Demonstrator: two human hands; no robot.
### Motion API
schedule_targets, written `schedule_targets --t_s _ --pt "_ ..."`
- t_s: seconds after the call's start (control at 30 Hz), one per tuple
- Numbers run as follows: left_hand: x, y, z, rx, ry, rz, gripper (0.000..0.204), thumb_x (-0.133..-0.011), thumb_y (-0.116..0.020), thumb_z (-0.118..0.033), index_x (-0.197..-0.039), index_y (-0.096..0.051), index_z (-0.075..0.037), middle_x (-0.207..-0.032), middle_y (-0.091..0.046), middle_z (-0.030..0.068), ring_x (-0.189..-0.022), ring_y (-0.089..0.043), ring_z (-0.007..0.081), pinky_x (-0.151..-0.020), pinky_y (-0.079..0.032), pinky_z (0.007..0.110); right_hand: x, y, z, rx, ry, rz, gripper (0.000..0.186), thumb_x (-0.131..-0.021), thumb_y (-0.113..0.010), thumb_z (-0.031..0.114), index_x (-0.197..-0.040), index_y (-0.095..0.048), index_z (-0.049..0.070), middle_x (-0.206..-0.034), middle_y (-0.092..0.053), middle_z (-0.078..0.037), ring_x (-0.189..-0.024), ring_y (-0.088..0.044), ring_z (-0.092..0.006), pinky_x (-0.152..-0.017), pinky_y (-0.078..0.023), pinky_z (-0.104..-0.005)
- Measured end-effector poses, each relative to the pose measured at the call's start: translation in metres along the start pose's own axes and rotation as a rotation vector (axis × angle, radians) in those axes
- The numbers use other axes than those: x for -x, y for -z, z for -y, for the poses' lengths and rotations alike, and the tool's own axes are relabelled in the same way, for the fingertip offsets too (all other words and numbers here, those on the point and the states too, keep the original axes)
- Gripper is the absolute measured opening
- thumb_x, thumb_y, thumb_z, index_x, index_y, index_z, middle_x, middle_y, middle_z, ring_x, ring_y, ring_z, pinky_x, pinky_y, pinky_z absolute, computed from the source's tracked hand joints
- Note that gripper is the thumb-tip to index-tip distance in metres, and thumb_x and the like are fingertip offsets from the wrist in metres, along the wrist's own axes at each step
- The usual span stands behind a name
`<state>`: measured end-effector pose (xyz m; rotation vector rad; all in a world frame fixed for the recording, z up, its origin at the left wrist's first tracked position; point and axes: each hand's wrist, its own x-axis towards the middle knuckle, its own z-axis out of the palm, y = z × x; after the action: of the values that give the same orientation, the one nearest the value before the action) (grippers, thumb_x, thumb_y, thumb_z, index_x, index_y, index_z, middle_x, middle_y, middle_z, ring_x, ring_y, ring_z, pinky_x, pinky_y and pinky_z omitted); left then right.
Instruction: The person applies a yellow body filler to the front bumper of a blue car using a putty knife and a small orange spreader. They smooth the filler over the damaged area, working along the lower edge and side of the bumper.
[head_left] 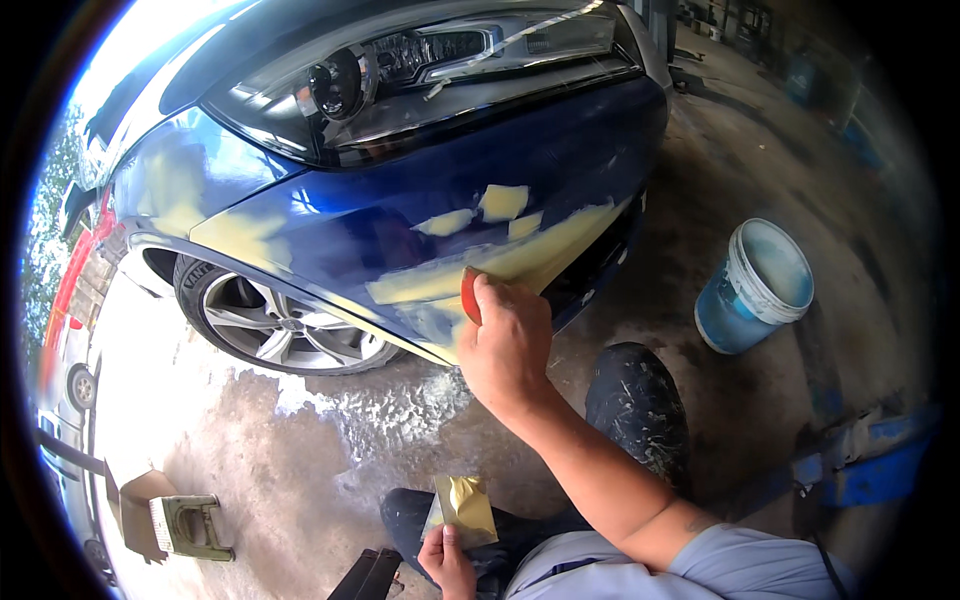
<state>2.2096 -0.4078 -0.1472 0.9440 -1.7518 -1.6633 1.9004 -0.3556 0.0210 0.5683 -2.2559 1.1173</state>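
Note:
In front of me is the blue bumper (350,215) of a car, with pale yellow body filler (503,203) spread over it in patches and a long band. My right hand (508,340) is closed around a red putty spreader (470,296), its edge against the filler band near the bumper's lower corner. Low in the view, over my lap, my left hand (448,565) pinches the near edge of a flat mixing plate (434,521). A glossy mound of yellow filler (466,497) lies on that plate.
A blue bucket (735,310) with a whitish rim stands on the floor to the right. The front wheel (285,320) is left of the bumper, below the headlight (345,85). A small stool (190,527) and an open cardboard box (138,505) sit at lower left.

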Motion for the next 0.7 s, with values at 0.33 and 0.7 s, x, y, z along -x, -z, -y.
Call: schedule_targets --t_s 0.33,0.7 --pt "0.016 0.023 -0.022 -0.055 0.044 0.067 0.027 -0.106 -0.061 -0.018 -0.104 -0.072 0.006 -0.087 -0.069 0.0021 -0.077 -0.060 0.0112 -0.067 -0.051 0.028 0.039 -0.094 0.046 0.152 0.063 -0.086 0.022 -0.084 -0.061 0.003 -0.106 -0.064 0.001 -0.091 -0.067 -0.010 -0.089 -0.061 -0.0281 -0.080 -0.044 -0.0450" --pt "0.029 0.008 -0.029 0.073 0.108 0.047 0.030 -0.107 -0.061 -0.021 -0.114 -0.072 0.006 -0.095 -0.071 0.0026 -0.083 -0.062 0.0108 -0.073 -0.051 0.027 0.028 0.027 -0.080 -0.605 -0.226 -0.055 0.023 -0.085 -0.062 -0.004 -0.107 -0.068 -0.008 -0.090 -0.071 -0.009 -0.084 -0.069 -0.0225 -0.076 -0.052 -0.0308"
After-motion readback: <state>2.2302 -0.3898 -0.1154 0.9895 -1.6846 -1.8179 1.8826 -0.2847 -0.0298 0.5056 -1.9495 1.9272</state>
